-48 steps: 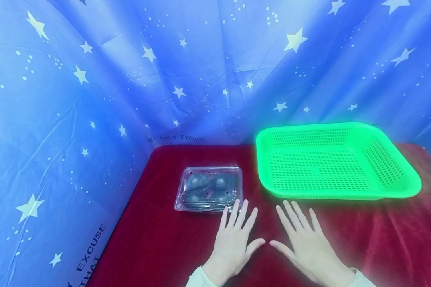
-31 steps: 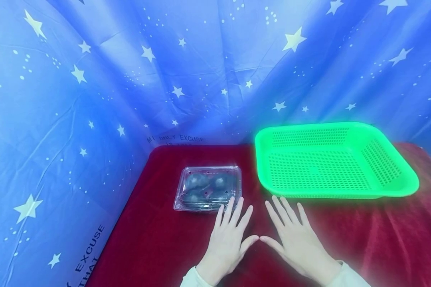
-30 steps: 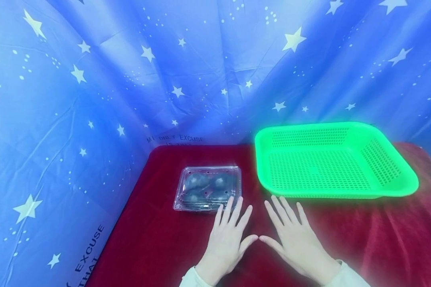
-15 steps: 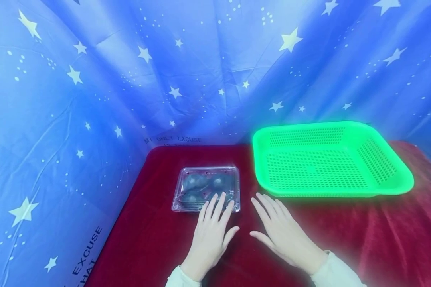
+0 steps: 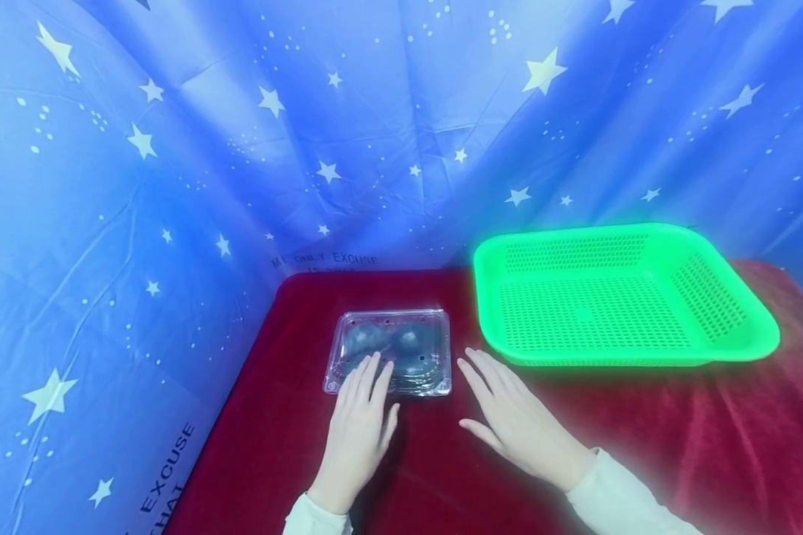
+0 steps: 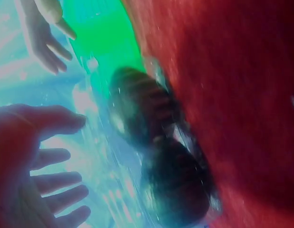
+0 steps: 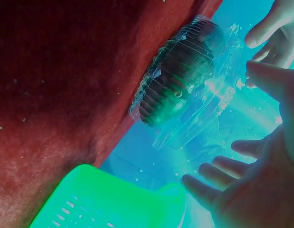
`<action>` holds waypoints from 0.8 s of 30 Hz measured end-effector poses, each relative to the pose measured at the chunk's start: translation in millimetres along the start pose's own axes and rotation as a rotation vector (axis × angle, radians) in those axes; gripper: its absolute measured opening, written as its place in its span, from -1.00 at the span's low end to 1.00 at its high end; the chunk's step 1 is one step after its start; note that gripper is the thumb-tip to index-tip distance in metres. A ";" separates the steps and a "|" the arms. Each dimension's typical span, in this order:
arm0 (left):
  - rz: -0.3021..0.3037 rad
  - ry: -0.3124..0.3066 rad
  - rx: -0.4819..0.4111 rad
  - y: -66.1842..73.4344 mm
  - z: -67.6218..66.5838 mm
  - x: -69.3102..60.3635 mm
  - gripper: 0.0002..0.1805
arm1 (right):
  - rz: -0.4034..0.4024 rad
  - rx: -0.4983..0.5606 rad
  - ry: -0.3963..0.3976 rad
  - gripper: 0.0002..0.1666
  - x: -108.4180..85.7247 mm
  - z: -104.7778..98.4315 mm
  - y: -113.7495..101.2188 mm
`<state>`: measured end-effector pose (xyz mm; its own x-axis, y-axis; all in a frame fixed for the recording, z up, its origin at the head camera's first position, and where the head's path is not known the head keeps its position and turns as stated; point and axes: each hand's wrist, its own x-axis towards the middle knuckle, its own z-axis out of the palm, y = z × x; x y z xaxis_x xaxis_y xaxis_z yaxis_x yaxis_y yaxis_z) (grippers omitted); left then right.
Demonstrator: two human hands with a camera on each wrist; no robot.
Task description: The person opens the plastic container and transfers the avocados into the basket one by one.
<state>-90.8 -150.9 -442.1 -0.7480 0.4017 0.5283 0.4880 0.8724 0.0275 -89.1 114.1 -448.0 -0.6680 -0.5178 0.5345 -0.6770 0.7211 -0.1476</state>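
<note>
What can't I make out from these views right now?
Head view: part of the near edge of the clear plastic box, hidden by the left hand.
Left wrist: what the dark round items are; blur obscures them.
Right wrist: the rest of the green basket, cut off by the bottom edge.

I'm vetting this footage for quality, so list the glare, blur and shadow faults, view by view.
Head: fairly sharp, though the green basket glows with a hazy halo and the clear container carries shiny highlights; left wrist: soft and blurred, pale glare beyond the left hand, dark shadow on the red cloth; right wrist: cloth dim at upper left, reflections streaking the container.
</note>
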 end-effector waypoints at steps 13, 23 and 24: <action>0.000 0.086 -0.060 -33.5 -1.4 -1.4 -0.21 | -0.044 -0.037 -0.061 0.13 16.3 9.9 2.2; -0.036 0.098 -0.076 -50.1 3.6 -6.2 -0.27 | -0.087 -0.047 -0.049 0.05 23.6 17.7 8.5; -0.034 0.099 -0.078 -51.6 3.6 -6.1 -0.28 | -0.086 -0.043 -0.055 0.04 24.2 18.2 8.8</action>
<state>-113.0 -197.4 -449.8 -0.7185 0.3391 0.6073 0.4992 0.8594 0.1107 -116.9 99.6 -451.4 -0.6248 -0.6020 0.4972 -0.7193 0.6915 -0.0667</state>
